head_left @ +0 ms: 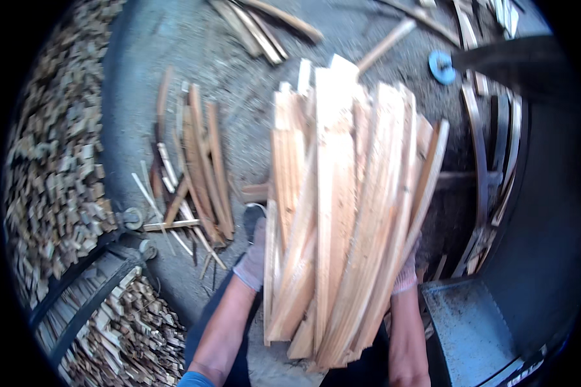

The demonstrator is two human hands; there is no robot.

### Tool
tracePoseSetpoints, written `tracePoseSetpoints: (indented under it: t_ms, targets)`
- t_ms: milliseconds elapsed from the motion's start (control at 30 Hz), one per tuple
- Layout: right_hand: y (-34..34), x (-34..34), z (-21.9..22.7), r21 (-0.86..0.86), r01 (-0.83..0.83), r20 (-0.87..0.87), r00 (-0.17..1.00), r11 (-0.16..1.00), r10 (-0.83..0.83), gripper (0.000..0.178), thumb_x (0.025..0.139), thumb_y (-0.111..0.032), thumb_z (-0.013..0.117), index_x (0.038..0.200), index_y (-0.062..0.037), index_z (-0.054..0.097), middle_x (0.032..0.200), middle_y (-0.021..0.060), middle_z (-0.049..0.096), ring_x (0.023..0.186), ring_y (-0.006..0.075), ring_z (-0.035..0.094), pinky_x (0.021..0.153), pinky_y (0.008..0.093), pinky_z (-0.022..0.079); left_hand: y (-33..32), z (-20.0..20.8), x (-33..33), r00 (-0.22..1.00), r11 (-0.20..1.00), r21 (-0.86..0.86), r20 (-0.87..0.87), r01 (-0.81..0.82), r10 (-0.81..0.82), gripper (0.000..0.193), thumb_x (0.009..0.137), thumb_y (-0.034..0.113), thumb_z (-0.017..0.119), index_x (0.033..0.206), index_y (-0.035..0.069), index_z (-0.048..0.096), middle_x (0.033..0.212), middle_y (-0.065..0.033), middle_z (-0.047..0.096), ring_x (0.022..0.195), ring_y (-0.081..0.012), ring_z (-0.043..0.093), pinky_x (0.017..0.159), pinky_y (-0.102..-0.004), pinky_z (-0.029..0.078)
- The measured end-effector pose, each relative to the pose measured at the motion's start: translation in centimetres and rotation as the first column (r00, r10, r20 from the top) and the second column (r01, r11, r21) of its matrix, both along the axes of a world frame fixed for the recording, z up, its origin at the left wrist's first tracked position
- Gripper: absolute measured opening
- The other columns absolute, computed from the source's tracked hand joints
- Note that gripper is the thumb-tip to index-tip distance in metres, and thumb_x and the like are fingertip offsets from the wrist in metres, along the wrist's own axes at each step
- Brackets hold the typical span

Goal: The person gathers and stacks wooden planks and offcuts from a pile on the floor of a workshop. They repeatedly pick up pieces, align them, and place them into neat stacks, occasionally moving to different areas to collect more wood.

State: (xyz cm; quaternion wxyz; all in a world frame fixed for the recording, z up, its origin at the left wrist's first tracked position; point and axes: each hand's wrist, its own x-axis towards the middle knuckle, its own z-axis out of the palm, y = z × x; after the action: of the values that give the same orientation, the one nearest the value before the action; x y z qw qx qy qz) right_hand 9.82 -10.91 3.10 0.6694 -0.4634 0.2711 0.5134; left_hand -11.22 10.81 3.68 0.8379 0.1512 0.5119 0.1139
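A large bundle of wooden slats [332, 213] spans the middle of the head view, held up in front of my body between both hands. My left hand [253, 261], in a light glove, is closed against the bundle's left side. On the opposite side my right hand [407, 271], also gloved, grips it from the right. The bundle hides most of the fingers of both hands. The slats run roughly lengthwise away from me, with uneven ends and a few leaning across others.
Loose slats [206, 164] lie on the grey floor [142, 116] to the left, more boards [248, 29] farther off. Stacked wood [58, 161] lines the far left; a wheeled rack [119, 258] holds wood nearer. A dark machine [549, 193] and a metal tray [471, 322] stand at right.
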Motion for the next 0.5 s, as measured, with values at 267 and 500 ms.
tracePoseSetpoints:
  t_ms: [267, 500]
  targets:
    - [11.0, 2.5, 16.5, -0.030, -0.212, 0.131, 0.968, 0.977, 0.214, 0.083, 0.089, -0.074, 0.056, 0.149, -0.0169, 0.046, 0.147, 0.0031, 0.052, 0.131, 0.0234, 0.052, 0.114, 0.0431, 0.042, 2.4, 14.2, -0.4, 0.997, 0.999, 0.032, 0.068, 0.017, -0.019, 0.061, 0.096, 0.051, 0.062, 0.135, 0.005, 0.057, 0.118, -0.0104, 0.069, 0.102, -0.0208, 0.071, 0.090, -0.0353, 0.060]
    - [25.1, 3.1, 29.0, -0.002, -0.422, 0.213, 0.885, 0.906, 0.413, 0.083, 0.089, -0.074, 0.055, 0.149, -0.0166, 0.045, 0.146, 0.0039, 0.052, 0.131, 0.0237, 0.052, 0.114, 0.0429, 0.042, 10.8, 25.1, -2.8, 0.989, 0.994, 0.077, 0.129, -0.082, 0.071, 0.061, 0.094, 0.052, 0.064, 0.133, 0.005, 0.058, 0.116, -0.0092, 0.070, 0.101, -0.0199, 0.071, 0.089, -0.0355, 0.059]
